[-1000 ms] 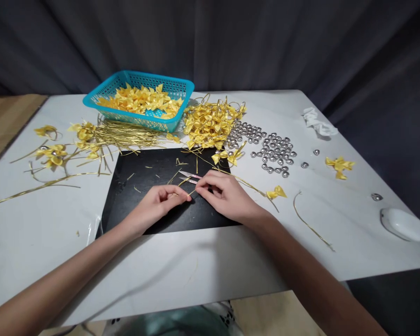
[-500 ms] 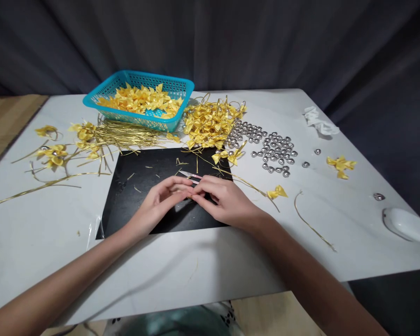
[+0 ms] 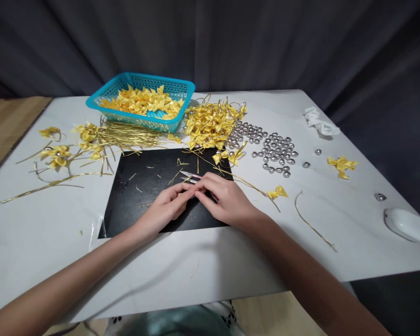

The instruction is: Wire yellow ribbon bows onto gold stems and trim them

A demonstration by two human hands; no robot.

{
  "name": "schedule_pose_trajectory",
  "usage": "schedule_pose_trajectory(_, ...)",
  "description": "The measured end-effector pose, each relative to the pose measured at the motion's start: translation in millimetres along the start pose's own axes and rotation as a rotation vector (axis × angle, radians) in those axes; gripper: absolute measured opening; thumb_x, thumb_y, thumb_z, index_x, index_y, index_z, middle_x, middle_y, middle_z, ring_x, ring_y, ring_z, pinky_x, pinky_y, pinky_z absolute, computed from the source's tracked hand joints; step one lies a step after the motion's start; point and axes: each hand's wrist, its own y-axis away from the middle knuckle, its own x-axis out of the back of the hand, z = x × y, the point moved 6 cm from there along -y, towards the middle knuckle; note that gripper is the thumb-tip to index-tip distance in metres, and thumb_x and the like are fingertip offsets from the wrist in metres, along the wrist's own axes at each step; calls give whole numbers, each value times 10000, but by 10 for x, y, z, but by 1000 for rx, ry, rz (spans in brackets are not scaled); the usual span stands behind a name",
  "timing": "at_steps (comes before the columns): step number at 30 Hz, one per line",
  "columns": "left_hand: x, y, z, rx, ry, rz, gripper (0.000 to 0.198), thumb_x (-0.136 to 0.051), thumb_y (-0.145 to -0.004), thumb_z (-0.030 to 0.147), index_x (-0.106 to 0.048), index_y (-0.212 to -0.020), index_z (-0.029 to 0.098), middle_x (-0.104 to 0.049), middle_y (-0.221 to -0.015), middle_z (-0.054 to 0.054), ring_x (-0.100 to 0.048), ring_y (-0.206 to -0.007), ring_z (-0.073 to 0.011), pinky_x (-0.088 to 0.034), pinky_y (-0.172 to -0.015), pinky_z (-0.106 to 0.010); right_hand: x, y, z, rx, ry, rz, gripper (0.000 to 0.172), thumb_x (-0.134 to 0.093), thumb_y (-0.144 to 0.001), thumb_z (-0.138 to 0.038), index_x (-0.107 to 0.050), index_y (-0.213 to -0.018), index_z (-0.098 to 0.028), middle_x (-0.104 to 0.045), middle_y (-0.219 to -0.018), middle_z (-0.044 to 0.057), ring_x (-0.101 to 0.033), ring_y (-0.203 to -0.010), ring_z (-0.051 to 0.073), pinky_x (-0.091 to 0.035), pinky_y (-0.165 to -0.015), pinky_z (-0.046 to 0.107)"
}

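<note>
- The left hand (image 3: 168, 205) and right hand (image 3: 226, 196), fingertips meeting, pinch mostly hidden gold wire (image 3: 145, 205) above a black mat (image 3: 124, 210).
- Scissors (image 3: 190, 175) lie just beyond.
- A turquoise basket (image 3: 168, 124) holds yellow bows (image 3: 140, 100).
- Silver heart-shaped beads (image 3: 276, 151) dot the tabletop (image 3: 161, 275).

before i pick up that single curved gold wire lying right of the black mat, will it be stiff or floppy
The gold wire is probably light, being so thin. It likely bends yet keeps some shape, judging by its curve on the table. Its uneven-looking ends might snag slightly.
</note>
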Motion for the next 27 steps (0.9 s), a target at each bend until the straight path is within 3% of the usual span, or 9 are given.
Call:
schedule_pose_trajectory(4,-9,-7,-2,3,-43,-16,291,-550,-822,453,-495,-784,170,-212,-506,109,-140,-427,-57,-98,-383,-185,22,5,7,-18,8,15,132,-480,-892,-180,-605,-887,-138,-583,-840,54,-562,-704,141,-432,-626,243)
schedule_pose_trajectory(7,-19,-7,45,-108,-179,-28,268,-467,-874,424,-505,-813,166,-228,-514,102,-175,-422,-65,-136,-389,-188,32,13,-16,-8,12,4,123,-479,-891,-181,-595,-891,-140,-587,-850,57,-567,-709,145,-430,-623,245)
schedule_pose_trajectory(12,29,65,143,-286,-426,15,254,-418,-907,330,-567,-831,139,-508,-672,21,-425,-555,-76,-323,-500,-175,26,25,-65,37,27,-2,112,-463,-897,-151,-570,-868,-169,-583,-825,44,-570,-703,132,-416,-590,229)
schedule_pose_trajectory(16,166,164,198,-387,-692,16,282,-438,-913,338,-613,-807,145,-432,-498,61,-384,-443,-71,-275,-429,-176,-53,-6,-68,103,54,17,99,-475,-886,-130,-539,-856,-198,-590,-794,19,-599,-727,120,-445,-647,214)
schedule_pose_trajectory(19,287,258,210,-517,-915,22,216,-451,-907,278,-619,-837,161,-555,-566,31,-473,-471,-81,-306,-453,-185,-165,-24,-103,165,112,24,98,-484,-874,-132,-525,-862,-220,-611,-776,6,-619,-710,127,-468,-697,231)
schedule_pose_trajectory(25,490,292,94,-719,-1233,69,349,-336,-938,272,-624,-802,130,-657,-606,-50,-589,-503,-146,-253,-386,-236,-358,-33,-51,241,281,-21,84,-481,-869,-244,-539,-925,-265,-659,-776,20,-668,-675,155,-513,-555,232)
schedule_pose_trajectory(27,508,293,90,-840,-1340,140,387,-303,-945,271,-617,-762,140,-635,-547,-25,-581,-453,-134,-242,-342,-240,-346,-129,-24,233,320,34,98,-529,-840,-300,-548,-935,-300,-670,-791,37,-675,-692,197,-527,-558,276)
